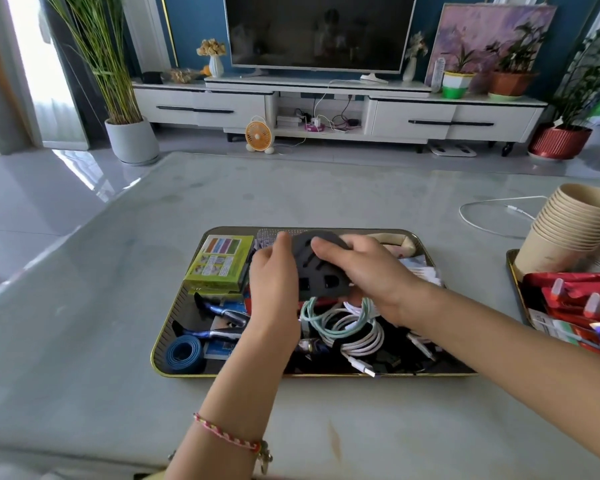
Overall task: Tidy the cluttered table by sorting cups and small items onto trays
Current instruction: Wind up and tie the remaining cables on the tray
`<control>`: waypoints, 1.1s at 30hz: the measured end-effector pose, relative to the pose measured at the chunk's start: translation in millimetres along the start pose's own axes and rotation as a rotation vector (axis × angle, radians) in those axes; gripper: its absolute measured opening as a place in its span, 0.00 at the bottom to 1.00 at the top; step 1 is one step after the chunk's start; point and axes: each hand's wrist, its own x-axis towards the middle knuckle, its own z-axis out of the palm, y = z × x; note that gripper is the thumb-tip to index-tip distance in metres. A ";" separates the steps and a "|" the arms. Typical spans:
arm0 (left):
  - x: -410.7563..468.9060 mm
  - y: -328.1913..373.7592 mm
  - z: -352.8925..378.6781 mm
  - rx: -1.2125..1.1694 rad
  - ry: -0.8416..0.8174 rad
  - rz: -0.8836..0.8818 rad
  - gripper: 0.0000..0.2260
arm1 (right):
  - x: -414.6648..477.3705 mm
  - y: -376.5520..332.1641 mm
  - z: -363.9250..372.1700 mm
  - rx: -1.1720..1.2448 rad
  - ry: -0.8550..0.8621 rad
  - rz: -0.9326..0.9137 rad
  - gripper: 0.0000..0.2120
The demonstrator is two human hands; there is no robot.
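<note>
A gold-rimmed dark tray (174,317) lies in the middle of the table, full of small items. Over it, my left hand (274,282) and my right hand (364,268) together grip a dark grey foam piece with cut-outs (317,275). In the tray lie a green box (220,263), a blue rolled strap (182,353), coiled white and mint cables (347,327) and dark-handled tools (219,311). A stack of beige paper cups (568,230) leans on a second tray (513,268) at the right edge.
Red snack packets (575,303) fill the right tray. A white charging cable (492,216) trails over the table behind the cups. Bare grey tabletop (118,306) spreads left of and in front of the middle tray. A TV cabinet (326,105) and potted plants stand beyond.
</note>
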 end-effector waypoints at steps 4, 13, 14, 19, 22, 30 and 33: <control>6.8 19.7 -14.6 0.076 0.142 0.112 0.17 | 29.2 -13.5 6.4 -0.123 0.017 0.070 0.13; 14.7 23.5 -24.6 0.054 0.094 0.134 0.14 | 72.0 -27.2 13.4 -0.386 0.042 -0.062 0.17; 14.5 23.2 -25.4 0.055 0.085 0.122 0.12 | 74.4 -16.4 19.5 -0.397 0.007 0.000 0.18; 13.7 19.6 -23.8 0.115 0.035 0.137 0.09 | 80.2 7.9 30.9 -0.406 -0.100 0.097 0.17; 13.6 15.2 -21.5 0.141 0.026 0.139 0.07 | 77.2 7.8 26.2 -0.845 -0.049 -0.068 0.17; 8.7 7.3 -5.8 0.319 -0.003 0.271 0.09 | 60.1 2.0 -11.5 -0.707 0.032 -0.217 0.09; 2.7 0.2 2.7 0.358 -0.055 0.294 0.10 | 48.4 5.7 -46.3 -0.668 0.136 -0.207 0.09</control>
